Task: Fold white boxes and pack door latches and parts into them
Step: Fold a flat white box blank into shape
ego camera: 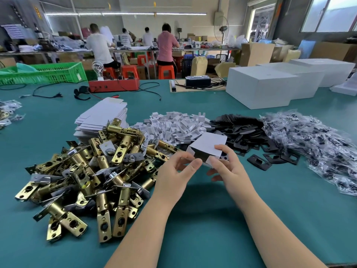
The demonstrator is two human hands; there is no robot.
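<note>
A small white box is held above the green table, its open dark end facing me. My left hand pinches its near left flap, and my right hand holds its right side with the thumb on top. A heap of brass door latches lies to the left. Behind the latches sits a stack of flat white box blanks. A pile of white folded inserts lies behind the box. Black metal strike plates and bagged black parts spread to the right.
Large white cartons stand at the back right of the green table. A red tester box with cables and a green crate sit at the back. Several people work at benches far behind.
</note>
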